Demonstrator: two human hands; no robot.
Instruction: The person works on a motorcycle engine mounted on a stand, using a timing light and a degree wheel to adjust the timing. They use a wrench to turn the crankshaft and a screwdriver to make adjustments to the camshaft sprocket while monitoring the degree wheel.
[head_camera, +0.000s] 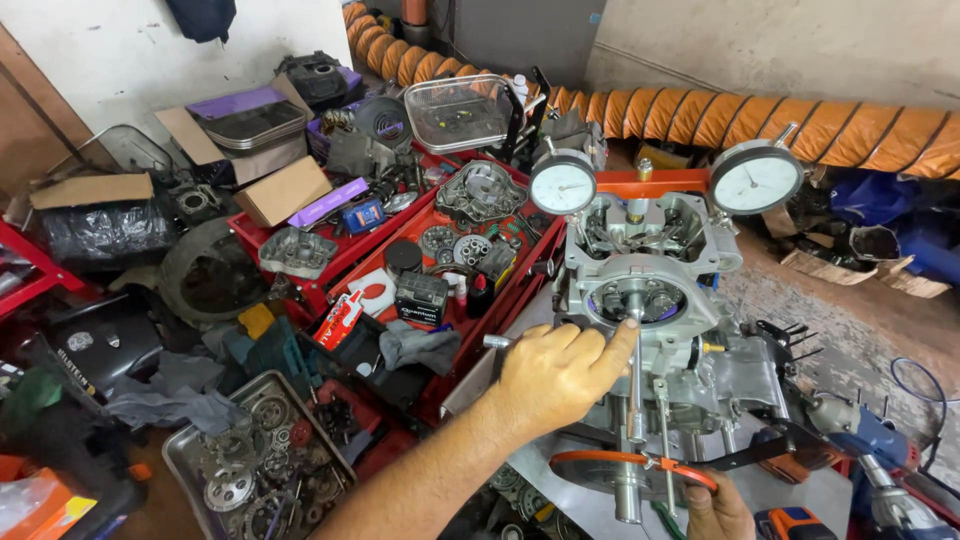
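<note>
The left hand (555, 372) rests its fingertips against a thin steel rod (636, 375) that stands upright out of the round opening of the engine block (650, 290). The hand is loosely curled, not clenched: the index finger and thumb pinch or steady the rod just below the opening, while the other fingers fold in behind. The right hand (715, 510) sits low, near the bottom edge of the view, closed around the edge of an orange disc (625, 465) that rings the lower end of the rod.

To do this step well, it seems best to keep the rod straight and move it gently, since two dial gauges (562, 183) stand on a red bar (650, 183) across the top of the block and any jolt would probably disturb their needles. A light pinch looks better than a full grip here, and the lower hand should likely hold the disc steady while the upper one works.

The block lies just beyond the left hand's fingertips, up and to the right of them; the rod runs down past the fingers towards the right hand. The gauges are farther off, above the block. To the left of the left forearm, well apart, stand red trays (440, 250) of engine parts and a metal tray (255, 455) of gears.
</note>
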